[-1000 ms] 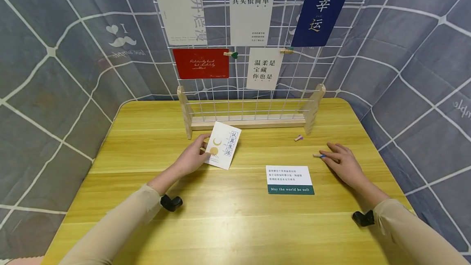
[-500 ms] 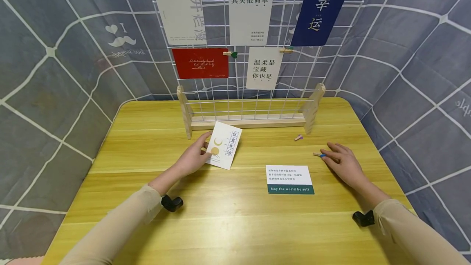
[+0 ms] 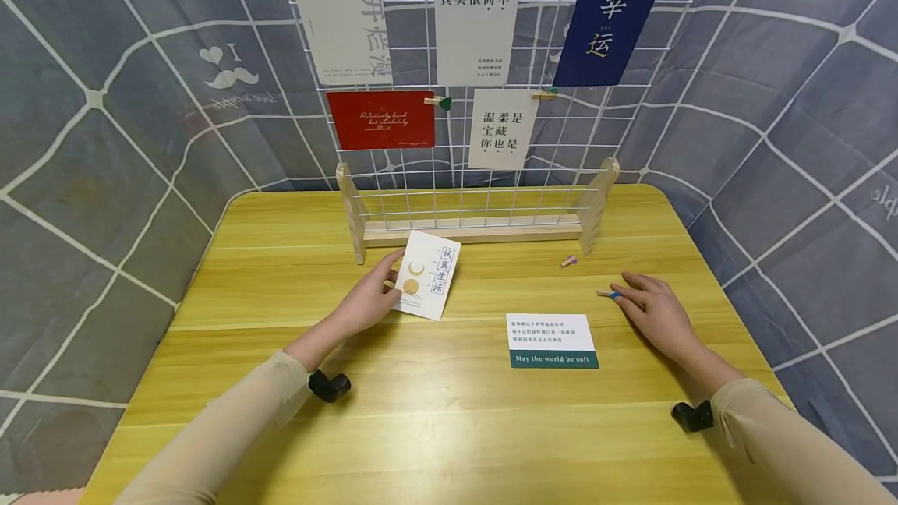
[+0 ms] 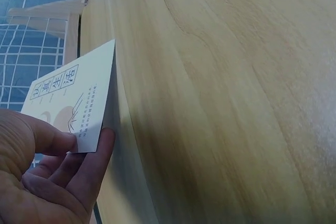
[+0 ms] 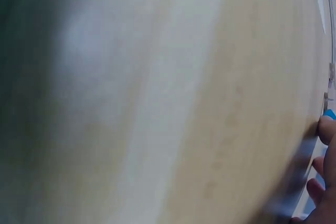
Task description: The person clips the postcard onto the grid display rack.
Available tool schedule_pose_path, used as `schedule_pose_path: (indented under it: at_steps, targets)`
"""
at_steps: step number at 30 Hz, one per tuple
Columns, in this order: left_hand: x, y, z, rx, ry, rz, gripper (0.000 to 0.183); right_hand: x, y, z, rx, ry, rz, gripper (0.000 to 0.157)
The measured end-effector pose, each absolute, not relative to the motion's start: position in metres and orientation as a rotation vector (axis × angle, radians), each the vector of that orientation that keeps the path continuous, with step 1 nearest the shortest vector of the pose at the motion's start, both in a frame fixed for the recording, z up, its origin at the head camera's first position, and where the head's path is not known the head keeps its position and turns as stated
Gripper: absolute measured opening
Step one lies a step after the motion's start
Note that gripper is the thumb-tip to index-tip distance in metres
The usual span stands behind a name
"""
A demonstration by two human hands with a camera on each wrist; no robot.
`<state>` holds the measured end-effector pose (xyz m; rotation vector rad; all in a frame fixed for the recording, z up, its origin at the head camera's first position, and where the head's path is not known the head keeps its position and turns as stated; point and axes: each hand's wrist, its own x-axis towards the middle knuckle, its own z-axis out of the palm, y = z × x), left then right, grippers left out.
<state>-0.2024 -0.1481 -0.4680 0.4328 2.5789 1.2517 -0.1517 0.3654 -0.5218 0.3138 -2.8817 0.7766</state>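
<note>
Between thumb and fingers, my left hand [image 3: 366, 296] pinches a white postcard [image 3: 431, 275] with a gold moon, a gold disc and boxed blue characters. The left wrist view shows the thumb on the front of this postcard [image 4: 79, 90] and fingers behind it, the card tilted up off the table. Over on the right, my right hand [image 3: 655, 314] holds a small wooden clothespin with a blue ornament [image 3: 607, 294] at the fingertips. In the right wrist view only some fingers and a bit of the blue ornament [image 5: 329, 114] appear at the edge.
A white wire grid rack [image 3: 449, 178] on a wooden stand [image 3: 477, 234] bears several clipped cards, including a red one [image 3: 382, 121] and a dark blue one [image 3: 609, 18]. A green-and-white card [image 3: 552, 341] and a purple-trimmed clothespin [image 3: 569, 261] lie on the table [image 3: 449, 427].
</note>
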Motion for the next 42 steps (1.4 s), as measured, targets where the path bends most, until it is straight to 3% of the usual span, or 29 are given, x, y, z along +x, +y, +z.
schedule_pose_path:
  at_steps: [14, 20, 31, 42]
  targets:
    - [-0.213, -0.132, -0.457, 0.5, 2.468, 1.45, 0.074, -0.166, 0.368, -0.494, 0.154, -2.828, 0.951, 0.033]
    - [-0.217, -0.115, -0.449, 0.526, 2.45, 1.516, 0.072, -0.176, 0.367, -0.463, 0.12, -2.709, 0.999, 0.03]
    - [-0.224, -0.081, -0.429, 0.596, 2.353, 1.636, 0.071, -0.193, 0.361, -0.41, 0.009, -2.608, 1.075, 0.041]
    - [-0.237, -0.055, -0.404, 0.66, 2.368, 1.731, 0.072, -0.214, 0.348, -0.377, 0.1, -2.494, 1.053, 0.035]
